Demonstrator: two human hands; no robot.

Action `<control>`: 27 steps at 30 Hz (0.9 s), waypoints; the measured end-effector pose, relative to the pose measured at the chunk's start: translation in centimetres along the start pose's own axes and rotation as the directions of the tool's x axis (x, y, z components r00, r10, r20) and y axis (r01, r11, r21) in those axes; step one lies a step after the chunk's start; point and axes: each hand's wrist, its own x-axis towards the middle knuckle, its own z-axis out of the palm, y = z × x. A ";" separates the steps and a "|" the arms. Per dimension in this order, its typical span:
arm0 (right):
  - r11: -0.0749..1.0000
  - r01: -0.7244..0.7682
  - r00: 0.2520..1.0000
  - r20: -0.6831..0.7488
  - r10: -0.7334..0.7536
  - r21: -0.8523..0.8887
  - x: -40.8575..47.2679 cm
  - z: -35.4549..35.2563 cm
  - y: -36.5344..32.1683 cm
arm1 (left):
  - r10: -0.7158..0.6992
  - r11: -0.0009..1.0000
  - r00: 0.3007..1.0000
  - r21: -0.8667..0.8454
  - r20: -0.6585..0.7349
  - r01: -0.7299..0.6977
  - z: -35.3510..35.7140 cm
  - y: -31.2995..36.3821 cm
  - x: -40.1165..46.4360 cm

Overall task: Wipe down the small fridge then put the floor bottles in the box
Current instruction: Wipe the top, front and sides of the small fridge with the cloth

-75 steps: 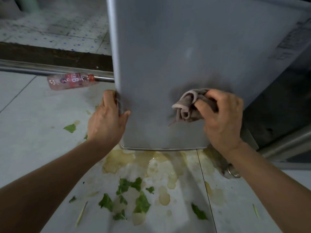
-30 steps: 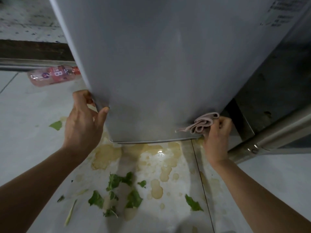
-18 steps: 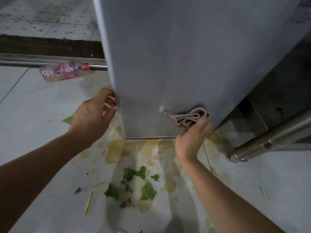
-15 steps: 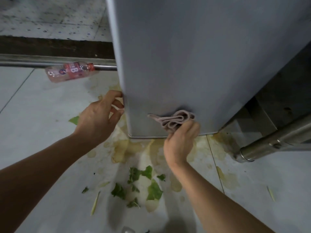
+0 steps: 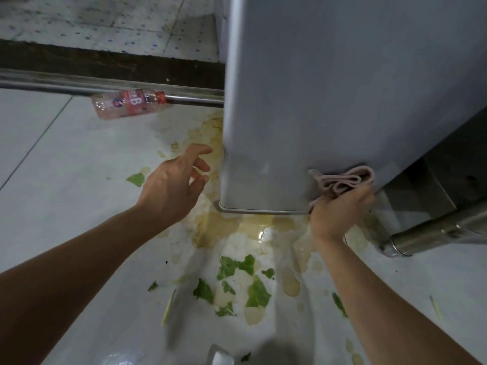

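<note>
- Clearly the wiping step is in hand: the right hand [image 5: 340, 214] has its grip closed around a folded pinkish cloth [image 5: 345, 180], pressed to the lower right corner of the small fridge [image 5: 329, 101], just above its bottom edge.
- The left hand [image 5: 171, 185] hovers just beside the fridge's lower left edge, fingers loosely spread, holding nothing and not touching the panel.
- Judging by where the cloth sits, this face is nearly covered; the next move likely calls for a pass along the bottom strip or round onto another side.
- The bottle step is not yet begun. A pink-labelled bottle [image 5: 129, 104] lies on its side on the floor [image 5: 52, 167], against a metal rail [image 5: 39, 84], well left of the fridge. Its long axis runs roughly along the rail, red cap pointing right toward the fridge.
- Another clear item shows at the bottom edge, too cropped to identify.
- No box is in view.
</note>
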 end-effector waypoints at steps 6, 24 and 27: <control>0.986 0.164 0.945 0.292 -0.145 -0.040 -7.8 2.7 -3.9 | -0.030 0.999 0.999 -0.013 0.017 0.030 -0.7 -0.2 -0.8; 0.438 0.898 0.437 0.176 -0.882 -0.036 -3.3 -0.2 -10.1 | -0.132 0.988 0.991 -0.089 -0.021 0.130 -2.6 -0.7 -2.8; 0.003 0.985 0.056 0.299 -0.953 -0.174 -4.4 1.8 -6.7 | -0.145 0.985 0.989 -0.099 -0.026 0.142 -2.5 -1.3 -2.9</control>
